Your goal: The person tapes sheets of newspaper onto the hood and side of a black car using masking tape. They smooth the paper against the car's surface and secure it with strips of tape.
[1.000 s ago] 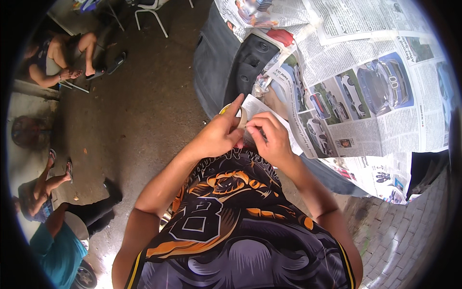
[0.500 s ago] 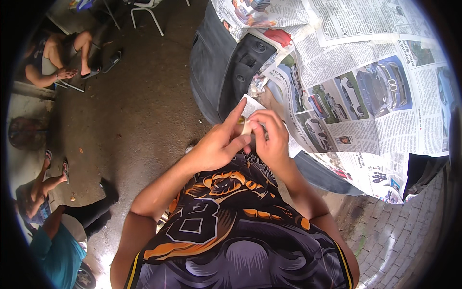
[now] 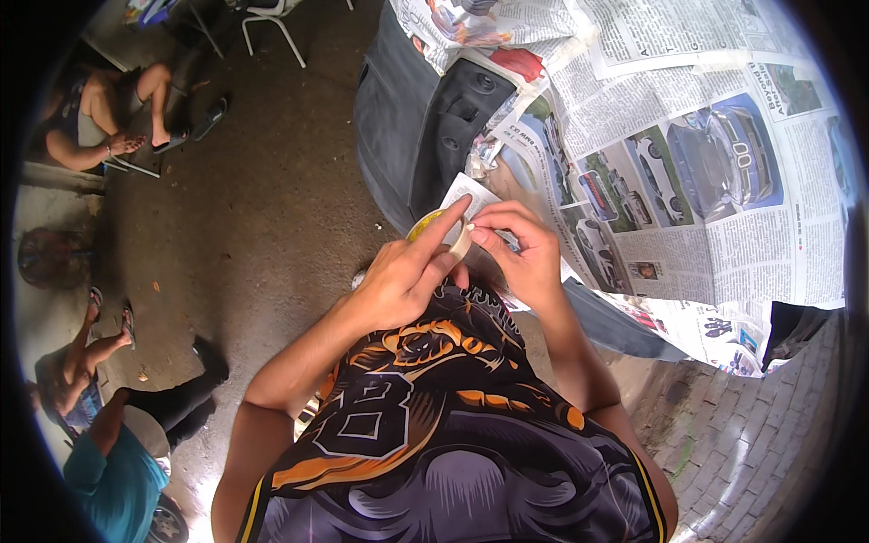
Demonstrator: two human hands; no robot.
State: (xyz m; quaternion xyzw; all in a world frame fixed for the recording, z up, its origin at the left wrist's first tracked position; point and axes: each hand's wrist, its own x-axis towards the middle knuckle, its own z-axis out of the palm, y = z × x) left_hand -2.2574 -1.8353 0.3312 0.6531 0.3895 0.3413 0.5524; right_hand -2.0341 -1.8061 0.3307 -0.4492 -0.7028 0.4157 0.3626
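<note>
Gripping tape roll (image 3: pixel 463 245) in left hand (image 3: pixel 400 279); pinching apparent tape end (image 3: pixel 471 228) at two o'clock with right hand (image 3: pixel 529 260), now eased back, exposing more roll.

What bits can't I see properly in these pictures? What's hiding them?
All in the head view:
Part of the tape roll: hidden behind the left hand.
How much is peeled off the roll: too small to tell, and the right hand partly blocks it.
What lies under the newspaper: covered by its sheets.
The top of the white chair: cut off by the upper edge.
</note>
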